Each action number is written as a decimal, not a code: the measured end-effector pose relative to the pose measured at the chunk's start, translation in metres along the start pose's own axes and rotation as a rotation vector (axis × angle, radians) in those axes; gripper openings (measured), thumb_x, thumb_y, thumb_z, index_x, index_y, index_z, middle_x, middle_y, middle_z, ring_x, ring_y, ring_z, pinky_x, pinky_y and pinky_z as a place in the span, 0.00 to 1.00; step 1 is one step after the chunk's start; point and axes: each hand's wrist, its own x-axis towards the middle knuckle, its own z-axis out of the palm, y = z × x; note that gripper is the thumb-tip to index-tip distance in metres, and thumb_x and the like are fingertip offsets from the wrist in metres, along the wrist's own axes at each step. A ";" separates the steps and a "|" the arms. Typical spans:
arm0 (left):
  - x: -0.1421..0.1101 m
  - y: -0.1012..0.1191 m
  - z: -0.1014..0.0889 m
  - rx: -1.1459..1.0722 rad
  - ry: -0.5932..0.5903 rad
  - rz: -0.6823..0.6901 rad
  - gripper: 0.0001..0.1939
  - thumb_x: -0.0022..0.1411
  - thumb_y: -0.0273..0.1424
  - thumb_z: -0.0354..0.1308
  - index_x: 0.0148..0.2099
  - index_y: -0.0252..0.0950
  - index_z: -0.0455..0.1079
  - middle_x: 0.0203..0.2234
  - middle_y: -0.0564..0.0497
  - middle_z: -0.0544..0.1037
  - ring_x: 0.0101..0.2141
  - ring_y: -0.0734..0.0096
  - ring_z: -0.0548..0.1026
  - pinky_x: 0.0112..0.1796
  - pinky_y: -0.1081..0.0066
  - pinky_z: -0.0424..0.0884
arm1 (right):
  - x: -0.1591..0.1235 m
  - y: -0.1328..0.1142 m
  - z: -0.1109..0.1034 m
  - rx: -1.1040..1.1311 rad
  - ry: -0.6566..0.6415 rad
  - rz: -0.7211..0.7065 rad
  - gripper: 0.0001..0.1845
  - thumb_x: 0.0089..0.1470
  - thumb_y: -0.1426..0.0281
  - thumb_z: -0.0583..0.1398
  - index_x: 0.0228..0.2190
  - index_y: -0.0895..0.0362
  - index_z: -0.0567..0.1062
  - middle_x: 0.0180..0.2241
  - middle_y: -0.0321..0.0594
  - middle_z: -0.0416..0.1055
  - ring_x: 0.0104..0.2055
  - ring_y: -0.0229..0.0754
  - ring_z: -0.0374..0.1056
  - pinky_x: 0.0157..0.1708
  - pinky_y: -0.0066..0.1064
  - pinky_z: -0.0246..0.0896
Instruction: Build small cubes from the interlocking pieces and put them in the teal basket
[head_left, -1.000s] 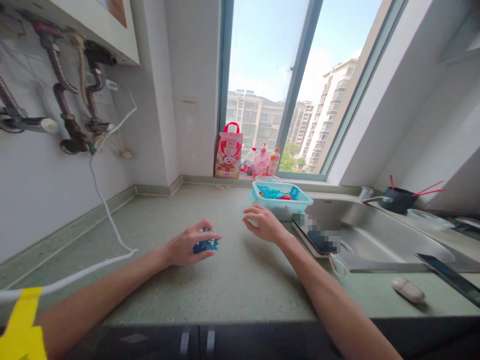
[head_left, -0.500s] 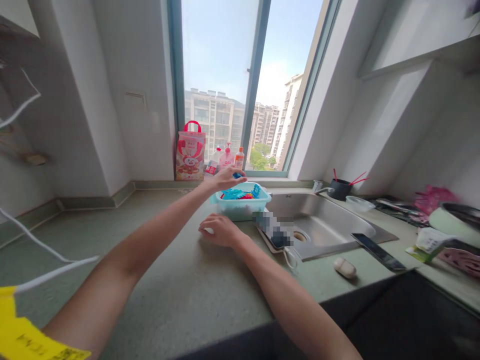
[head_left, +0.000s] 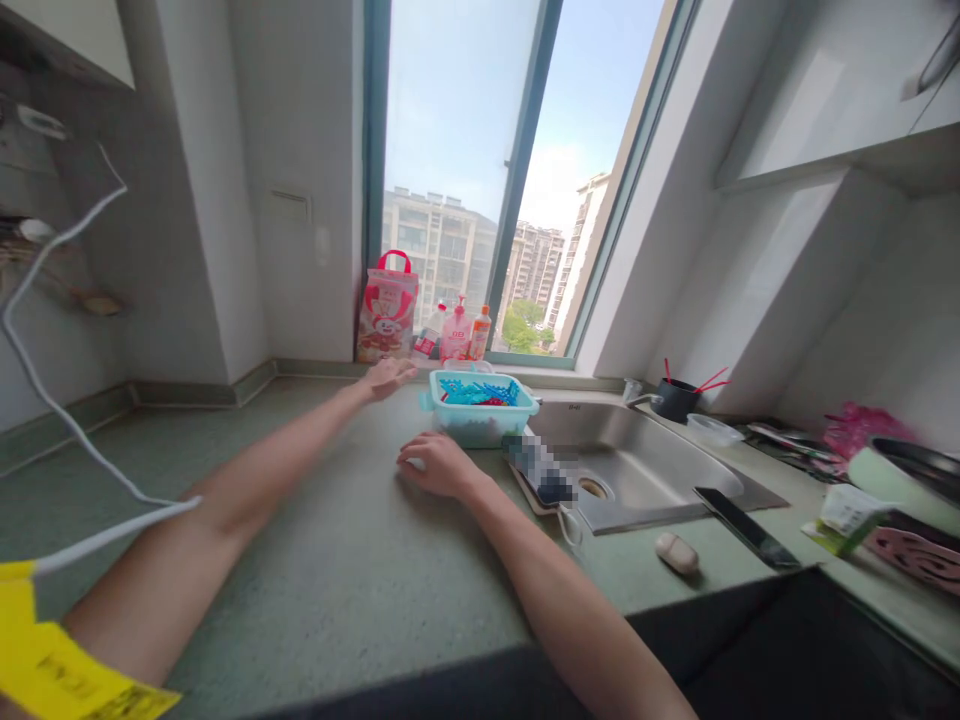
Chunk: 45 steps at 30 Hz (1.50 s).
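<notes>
My left hand (head_left: 388, 376) is stretched out over the back of the counter, just left of a light-blue plastic basket (head_left: 484, 425). Its fingers are extended and somewhat blurred, with nothing visible in them. Blue plastic pieces (head_left: 487, 390) and a few red bits lie inside the basket. In front of the basket, my right hand (head_left: 442, 466) rests on the counter with curled fingers. Whatever it may hold is hidden; a small pale spot shows between thumb and fingers.
A steel sink (head_left: 637, 445) lies right of the basket, a phone-like object (head_left: 544, 475) with a blurred screen at its near corner. A dark phone (head_left: 746, 525) and pale oval case (head_left: 677, 553) sit nearer. A pink bag (head_left: 388, 315) and bottles (head_left: 457, 335) stand by the window.
My left hand has moved left and down, away from above the basket. A dark blue piece seen at its fingertips no longer shows there. My right hand stays in place; the view shifted slightly.
</notes>
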 end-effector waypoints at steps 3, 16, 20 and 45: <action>-0.102 -0.069 -0.016 0.120 -0.114 0.000 0.36 0.67 0.55 0.50 0.68 0.38 0.68 0.63 0.39 0.73 0.63 0.48 0.68 0.65 0.52 0.60 | 0.000 -0.012 0.006 0.098 0.017 -0.010 0.09 0.66 0.66 0.64 0.43 0.53 0.84 0.48 0.44 0.81 0.52 0.46 0.74 0.57 0.37 0.65; -0.266 -0.101 -0.065 0.238 -0.179 -0.116 0.49 0.66 0.63 0.54 0.80 0.52 0.42 0.77 0.35 0.34 0.74 0.31 0.35 0.65 0.29 0.43 | 0.011 -0.047 0.020 0.199 -0.365 0.268 0.50 0.58 0.36 0.61 0.73 0.36 0.53 0.78 0.49 0.25 0.78 0.69 0.22 0.68 0.74 0.26; -0.268 -0.091 -0.068 0.249 -0.077 -0.085 0.45 0.64 0.62 0.58 0.76 0.49 0.57 0.77 0.34 0.35 0.74 0.28 0.41 0.64 0.28 0.48 | 0.047 -0.046 0.038 0.153 -0.258 0.173 0.46 0.60 0.39 0.61 0.72 0.41 0.60 0.77 0.53 0.35 0.78 0.67 0.32 0.69 0.72 0.31; -0.224 -0.105 -0.062 0.578 -0.161 0.095 0.11 0.61 0.21 0.55 0.28 0.35 0.73 0.22 0.44 0.76 0.29 0.61 0.78 0.38 0.63 0.74 | 0.081 -0.028 0.035 -0.506 -0.292 0.182 0.18 0.68 0.75 0.53 0.44 0.54 0.83 0.47 0.49 0.82 0.50 0.48 0.78 0.47 0.35 0.66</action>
